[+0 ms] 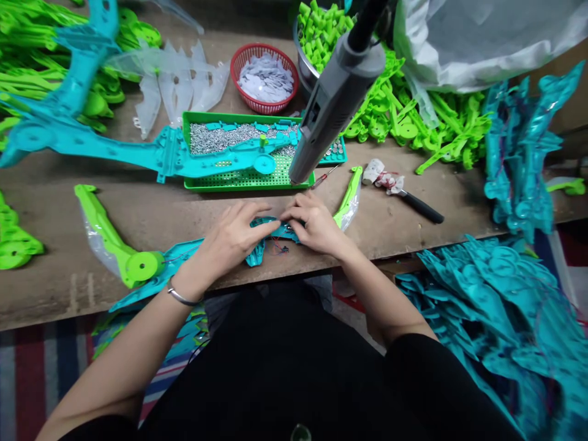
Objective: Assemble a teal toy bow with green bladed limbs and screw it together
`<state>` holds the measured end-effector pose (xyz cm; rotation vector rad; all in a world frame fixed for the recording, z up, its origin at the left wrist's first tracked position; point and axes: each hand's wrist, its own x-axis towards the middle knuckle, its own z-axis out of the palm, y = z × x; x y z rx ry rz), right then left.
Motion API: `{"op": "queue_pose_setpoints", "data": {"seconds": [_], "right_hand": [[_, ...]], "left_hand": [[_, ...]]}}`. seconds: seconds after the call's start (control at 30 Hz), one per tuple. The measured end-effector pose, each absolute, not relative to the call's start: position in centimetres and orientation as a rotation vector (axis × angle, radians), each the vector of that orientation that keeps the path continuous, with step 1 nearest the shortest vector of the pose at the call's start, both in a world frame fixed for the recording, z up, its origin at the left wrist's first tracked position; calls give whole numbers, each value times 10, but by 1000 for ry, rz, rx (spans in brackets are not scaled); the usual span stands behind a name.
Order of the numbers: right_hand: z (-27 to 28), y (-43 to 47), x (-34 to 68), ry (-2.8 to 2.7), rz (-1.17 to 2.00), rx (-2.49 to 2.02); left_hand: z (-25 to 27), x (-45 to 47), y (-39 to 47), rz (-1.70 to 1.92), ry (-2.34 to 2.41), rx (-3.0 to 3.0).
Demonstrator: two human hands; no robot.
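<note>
Brown bench point(46, 294) stretches before me, with a turquoise plastic shell point(255, 253) at its near edge and thin wires point(277, 247) beside it. My left fingers point(263, 229) are loosely parted over that shell; my right fingers point(294, 213) curl in at its other end, whether pinching anything I can't tell. Beyond are a grey power screwdriver point(328, 101), a green tray point(202, 183) of screws point(215, 139) and a red basket point(264, 106) of whitish pieces point(266, 76).
</note>
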<state>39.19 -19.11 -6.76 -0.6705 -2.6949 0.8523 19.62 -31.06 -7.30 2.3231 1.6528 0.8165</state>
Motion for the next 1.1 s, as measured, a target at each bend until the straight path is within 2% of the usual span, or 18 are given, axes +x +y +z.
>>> {"op": "queue_pose_setpoints", "data": {"seconds": [0.13,0.27,0.43,0.6,0.77,0.93,1.1], "right_hand": [[-66,-186,391,-2799,902,-652],[-56,-187,399,-2606,946,-711],[-47,-216,419,-2533,693,-726],[-65,-256,425,-2706,486,-667],[-75,-265,420,-2679,351,-699],[-67,-264,416,-2642,440,-680],[-58,-255,407,-2465,810,-701]], "left_hand": [[-74,198,-314,787,1631,2417],[-76,204,-320,860,1657,2396],[-80,208,-322,936,1708,2313],[-81,205,-323,981,1688,2408],[-82,209,-324,1029,1893,2376],[-82,217,-332,992,2076,2199],[-81,224,-340,1018,2124,2113]]}}
